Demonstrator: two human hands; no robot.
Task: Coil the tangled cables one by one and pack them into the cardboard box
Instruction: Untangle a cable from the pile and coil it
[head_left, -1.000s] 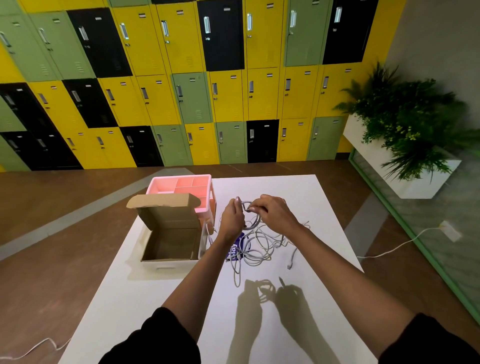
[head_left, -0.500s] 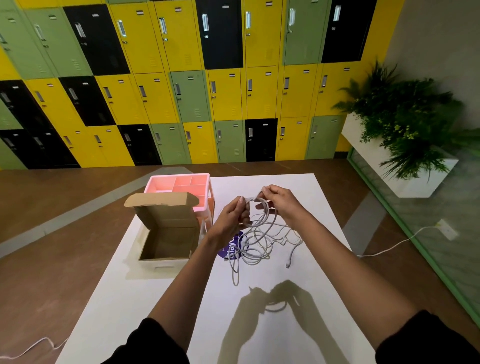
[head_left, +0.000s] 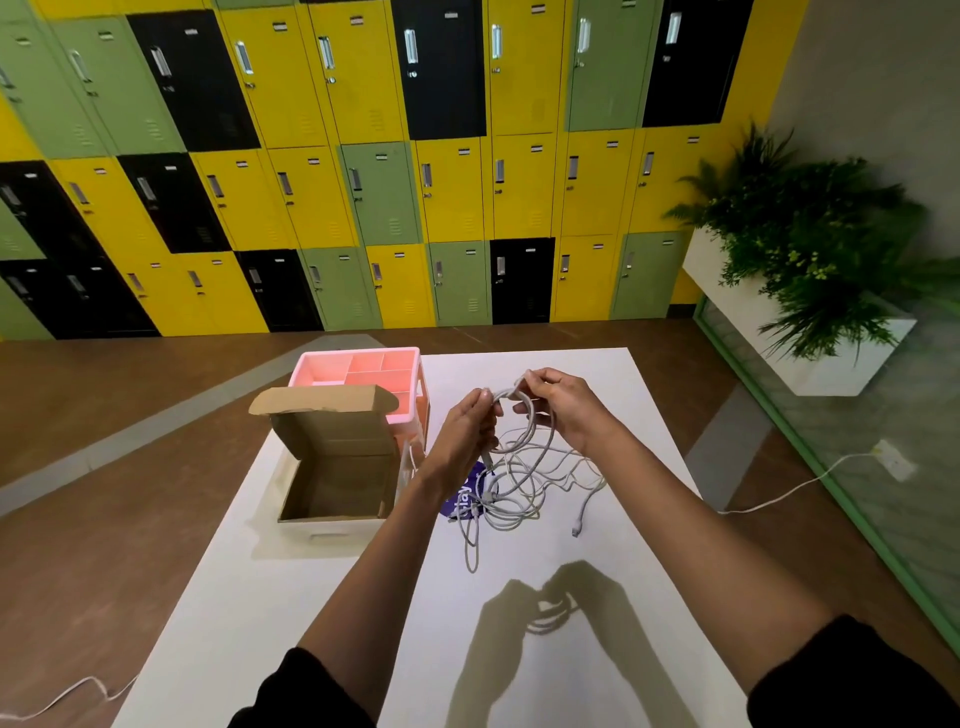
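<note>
Above the white table both hands hold one white cable partly wound into a loop. My left hand grips the loop's left side, and my right hand pinches the cable at the loop's top. Below them lies a tangle of white cables on the table, with a plug end at its right. The open cardboard box stands left of my hands, lid flap raised; nothing shows inside it.
A pink compartment organiser stands behind the box. A purple sticker lies under the tangle. Lockers line the far wall. A planter stands at the right, and a white cord runs along the floor there.
Both hands have lifted and drawn slightly apart; the loop between them has grown larger, and more cable hangs from it to the tangle.
</note>
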